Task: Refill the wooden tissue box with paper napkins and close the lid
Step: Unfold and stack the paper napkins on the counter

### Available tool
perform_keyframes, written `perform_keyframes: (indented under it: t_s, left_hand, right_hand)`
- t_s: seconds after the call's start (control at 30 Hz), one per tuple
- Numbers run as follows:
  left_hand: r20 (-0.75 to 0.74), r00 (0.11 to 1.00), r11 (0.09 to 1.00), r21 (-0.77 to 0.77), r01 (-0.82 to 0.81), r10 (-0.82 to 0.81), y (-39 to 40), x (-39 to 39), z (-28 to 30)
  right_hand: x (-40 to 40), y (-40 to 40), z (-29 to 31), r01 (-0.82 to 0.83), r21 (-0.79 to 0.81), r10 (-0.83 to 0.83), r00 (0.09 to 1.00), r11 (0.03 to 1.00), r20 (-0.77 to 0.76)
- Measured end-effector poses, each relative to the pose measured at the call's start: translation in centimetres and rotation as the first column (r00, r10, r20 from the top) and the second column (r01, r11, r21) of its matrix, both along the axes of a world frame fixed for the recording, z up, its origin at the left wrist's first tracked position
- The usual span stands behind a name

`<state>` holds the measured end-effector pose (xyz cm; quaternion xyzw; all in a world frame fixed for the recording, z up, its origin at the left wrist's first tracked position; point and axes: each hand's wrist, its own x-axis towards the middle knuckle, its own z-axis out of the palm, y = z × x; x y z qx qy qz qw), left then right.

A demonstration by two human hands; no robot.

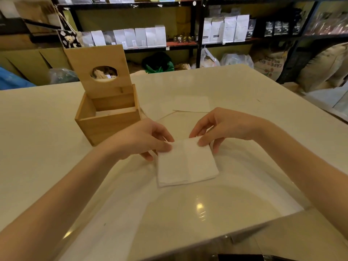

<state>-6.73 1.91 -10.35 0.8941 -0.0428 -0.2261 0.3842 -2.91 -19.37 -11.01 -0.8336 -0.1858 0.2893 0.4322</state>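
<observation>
Nearest the camera: two bare forearms coming in from 7 and 5 o'clock, meeting over a folded stack of white napkins [187, 163] lying flat on the pale tabletop [37, 129]. Left hand [145, 142] pinches the stack's far-left corner, thumb on top and fingers curled under the edge. Right hand [222, 127] does the same at the far-right corner, fingertips pressing the top edge. Both hands closed on the napkins, not lifting clear yet as far as I can tell — near edge looks to rest on the tabletop.

Stack is roughly square with a centre crease running 12 to 6 o'clock, slightly rotated clockwise.

Wooden tissue box [109, 117] stands at about 10 o'clock from the napkins, well apart, just beyond the left hand's knuckles. Its lid [98, 70] is swung up, nearly vertical at the back, oval slot facing the camera. Box mouth open upward; interior looks mostly empty, maybe a loose board or plate inside — hard to tell.

Key relation: box lies up-left of the stack, so the left hand is the nearer one. Judgement: the next move is a lift and carry toward 10 o'clock, then a drop straight down into the open top. Stack looks close to the box opening in footprint, so it needs squaring to the walls. Risk: limp sheets fanning or catching the front wall.

Another flat sheet or wrapper [190, 104] lies at 12 o'clock, beyond the hands.
</observation>
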Motion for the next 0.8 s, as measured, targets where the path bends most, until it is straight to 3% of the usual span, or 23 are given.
perform_keyframes:
  t_s: [0.2, 0.37, 0.5, 0.8]
  left_hand:
    - [0.064, 0.998, 0.994, 0.106, -0.007, 0.0, -0.3, 0.0, -1.1]
    - [0.278, 0.955, 0.914, 0.404, -0.021, -0.101, -0.4, -0.2, -1.5]
    - [0.324, 0.928, 0.833, 0.552, -0.028, -0.184, -1.0, 0.1, -1.5]
    - [0.552, 0.733, 0.734, 0.671, -0.108, -0.397, -4.1, 5.3, -0.9]
  right_hand:
    - [-0.1, 0.1, -0.8, 0.016, -0.05, -0.015, 1.0, 0.999, 0.025]
    - [-0.4, 1.0, -1.7, 0.051, -0.239, 0.02, 0.957, 0.97, 0.288]
    - [-0.2, 1.0, -1.7, 0.052, -0.31, 0.065, 0.933, 0.949, 0.354]
    - [3.2, -0.3, -0.5, 0.191, -0.422, 0.106, 0.803, 0.886, 0.587]
